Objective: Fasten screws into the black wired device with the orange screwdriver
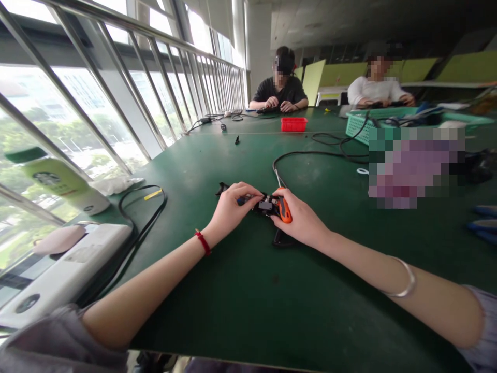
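In the head view, a small black device (265, 205) lay between both hands over the green table (217, 280), much of it hidden by fingers. The left hand (236, 203) drew thumb and fingertips together at its left side; I could not tell whether they pinched a small part. The right hand (301, 220) was curled around an orange-handled tool (285, 207), thumb and fingers also at the device; the tool's thin shaft pointed away, its tip hard to tell from the black cable (303, 153) behind. A dark piece (282, 239) showed partly beneath the right hand. Pixel blocks masked a purple item (413, 168) and part of the green basket (359, 127). Blue objects (485, 227) were cut off by the right edge.
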The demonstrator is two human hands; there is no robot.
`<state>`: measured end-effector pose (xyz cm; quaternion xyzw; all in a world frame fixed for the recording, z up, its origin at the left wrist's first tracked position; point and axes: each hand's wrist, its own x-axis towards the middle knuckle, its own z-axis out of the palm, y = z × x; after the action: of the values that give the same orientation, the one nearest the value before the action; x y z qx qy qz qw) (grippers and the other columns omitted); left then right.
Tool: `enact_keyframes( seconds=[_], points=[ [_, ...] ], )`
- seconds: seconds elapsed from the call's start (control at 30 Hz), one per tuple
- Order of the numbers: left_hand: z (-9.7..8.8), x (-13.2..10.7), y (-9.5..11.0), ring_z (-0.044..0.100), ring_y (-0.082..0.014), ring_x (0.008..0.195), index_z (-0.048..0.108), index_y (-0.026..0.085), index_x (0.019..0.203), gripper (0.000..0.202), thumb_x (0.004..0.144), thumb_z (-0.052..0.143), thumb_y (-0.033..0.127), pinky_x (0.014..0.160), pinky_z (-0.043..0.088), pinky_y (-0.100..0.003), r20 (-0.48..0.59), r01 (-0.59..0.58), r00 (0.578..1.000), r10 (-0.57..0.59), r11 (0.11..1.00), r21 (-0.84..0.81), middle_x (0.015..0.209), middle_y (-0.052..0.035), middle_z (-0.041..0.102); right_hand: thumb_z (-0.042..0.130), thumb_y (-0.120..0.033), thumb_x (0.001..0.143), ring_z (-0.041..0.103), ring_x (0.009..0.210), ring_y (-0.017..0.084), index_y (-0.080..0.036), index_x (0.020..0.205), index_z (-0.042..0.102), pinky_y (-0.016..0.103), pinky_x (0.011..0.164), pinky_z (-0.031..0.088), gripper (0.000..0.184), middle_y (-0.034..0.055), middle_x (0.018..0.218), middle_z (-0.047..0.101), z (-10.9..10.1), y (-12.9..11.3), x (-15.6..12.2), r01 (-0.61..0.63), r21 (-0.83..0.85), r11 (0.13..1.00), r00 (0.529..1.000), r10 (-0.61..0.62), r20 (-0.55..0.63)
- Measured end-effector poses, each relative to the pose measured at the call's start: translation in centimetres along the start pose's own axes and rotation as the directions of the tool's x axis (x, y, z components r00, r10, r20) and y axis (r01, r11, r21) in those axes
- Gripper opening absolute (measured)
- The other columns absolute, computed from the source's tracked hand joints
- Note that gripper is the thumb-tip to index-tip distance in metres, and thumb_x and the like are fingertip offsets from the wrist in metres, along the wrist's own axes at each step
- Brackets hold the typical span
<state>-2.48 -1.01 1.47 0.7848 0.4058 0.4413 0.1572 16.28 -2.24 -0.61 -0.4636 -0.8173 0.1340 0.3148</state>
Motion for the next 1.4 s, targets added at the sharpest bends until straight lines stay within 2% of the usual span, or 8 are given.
enact_keyframes(
  seconds=[0.13,0.37,0.5,0.63,0.7,0.87,0.97,1.4],
  points=[
    [-0.6,0.1,-0.3,0.06,-0.0161,0.083,0.067,0.017,0.078,0.011,0.08,0.06,0.025,0.08,0.048,-0.03,0.102,0.0,0.995,0.0,1.0,-0.001,0.086,-0.0043,0.065,0.056,-0.026,0.074,0.06,0.084,0.021,-0.022,0.11,0.04,0.034,0.074,0.048,0.039,0.0063,0.104,0.059,0.0,0.1,0.0,0.007,-0.007,1.0,1.0,-0.007,-0.007],
    [-0.5,0.5,-0.9,0.058,-0.0154,0.085,0.065,0.018,0.081,0.013,0.085,0.054,0.024,0.08,0.047,-0.029,0.181,-0.139,0.977,0.114,0.981,0.137,0.089,-0.0041,0.064,0.055,-0.026,0.074,0.061,0.084,0.022,-0.021,0.111,0.041,0.035,0.072,0.049,0.04,0.0066,0.104,0.059,-0.1,-0.2,0.0,0.001,-0.025,1.0,1.0,-0.001,0.002],
    [-0.9,0.6,-0.4,0.056,-0.0168,0.085,0.064,0.019,0.085,0.019,0.089,0.047,0.025,0.079,0.045,-0.03,0.27,-0.281,0.943,0.194,0.9,0.334,0.091,-0.0051,0.063,0.054,-0.026,0.076,0.06,0.087,0.023,-0.021,0.11,0.043,0.037,0.075,0.05,0.036,0.0072,0.104,0.06,-0.1,-0.3,-0.1,0.002,-0.058,0.998,1.0,-0.003,-0.019],
    [-0.9,0.5,0.3,0.055,-0.0172,0.083,0.063,0.017,0.088,0.021,0.09,0.043,0.023,0.075,0.043,-0.03,0.298,-0.332,0.931,0.209,0.825,0.458,0.092,-0.0058,0.063,0.052,-0.022,0.077,0.058,0.091,0.025,-0.02,0.107,0.046,0.039,0.079,0.049,0.031,0.0088,0.101,0.06,-0.1,-0.5,-0.3,0.073,-0.122,0.99,0.991,-0.086,-0.105],
    [-0.9,0.4,0.4,0.055,-0.0171,0.081,0.063,0.018,0.087,0.019,0.089,0.045,0.023,0.073,0.042,-0.03,0.294,-0.309,0.938,0.185,0.831,0.463,0.089,-0.0049,0.063,0.052,-0.02,0.077,0.057,0.092,0.024,-0.02,0.109,0.046,0.038,0.083,0.048,0.033,0.0089,0.102,0.06,-0.3,-0.7,-0.3,0.151,-0.115,0.982,0.977,-0.167,-0.135],
    [-1.0,0.3,0.4,0.055,-0.0167,0.083,0.064,0.019,0.081,0.01,0.084,0.053,0.019,0.073,0.043,-0.028,0.214,-0.136,0.975,0.061,0.925,0.355,0.084,-0.0016,0.064,0.053,-0.02,0.075,0.054,0.102,0.024,-0.021,0.108,0.048,0.039,0.091,0.043,0.033,0.0088,0.104,0.062,-0.9,-1.2,-0.7,0.33,-0.125,0.936,0.909,-0.351,-0.226],
    [-1.1,0.3,0.5,0.055,-0.0169,0.083,0.065,0.019,0.081,0.01,0.083,0.054,0.019,0.074,0.044,-0.029,0.208,-0.103,0.977,0.036,0.942,0.32,0.084,-0.0018,0.064,0.053,-0.02,0.074,0.056,0.101,0.023,-0.021,0.108,0.048,0.039,0.092,0.043,0.034,0.008,0.103,0.063,-1.1,-1.2,-0.8,0.399,-0.108,0.911,0.883,-0.413,-0.222],
    [-1.3,0.3,0.0,0.06,-0.0161,0.082,0.069,0.022,0.084,0.015,0.081,0.054,0.021,0.075,0.047,-0.029,0.207,-0.062,0.978,0.007,0.963,0.261,0.084,-0.001,0.067,0.053,-0.021,0.071,0.06,0.089,0.02,-0.023,0.101,0.048,0.036,0.088,0.045,0.03,0.0039,0.093,0.064,-1.1,-1.0,-0.5,0.428,0.009,0.904,0.896,-0.423,-0.133]
  ],
)
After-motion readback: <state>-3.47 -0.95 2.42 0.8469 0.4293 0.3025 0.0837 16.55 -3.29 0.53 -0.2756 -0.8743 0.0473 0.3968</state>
